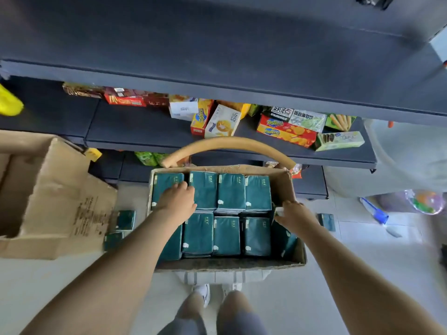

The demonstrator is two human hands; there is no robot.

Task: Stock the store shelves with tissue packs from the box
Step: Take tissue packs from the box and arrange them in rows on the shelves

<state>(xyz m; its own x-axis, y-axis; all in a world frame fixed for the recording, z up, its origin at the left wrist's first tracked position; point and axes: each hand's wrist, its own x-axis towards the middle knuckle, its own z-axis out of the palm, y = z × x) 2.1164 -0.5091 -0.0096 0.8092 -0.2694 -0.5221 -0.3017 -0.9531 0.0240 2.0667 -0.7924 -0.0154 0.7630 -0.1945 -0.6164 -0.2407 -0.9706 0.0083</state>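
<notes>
left hand (177, 197) — grips tissue pack (165, 183) | right hand (294, 215) — at box (283, 187) wall

Open cardboard carton (48, 189) w/ printed flap at 9 o'clock, yellow obj (9, 102) at 10, jumbled biscuit & snack boxes (285, 131) from 11 to 2, curved tan handle (227, 143) just above ctr at 12, blue-handled tool (375, 210) + clear plastic bag (423, 201) on pale floor (362, 262) at 3.

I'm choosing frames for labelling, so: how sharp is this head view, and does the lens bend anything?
Head view: tissue packs and box fairly sharp in the centre; floor at the right edge smeared; shelf edge bowed by the wide lens; light soft and even, no glare on the packs.
</notes>
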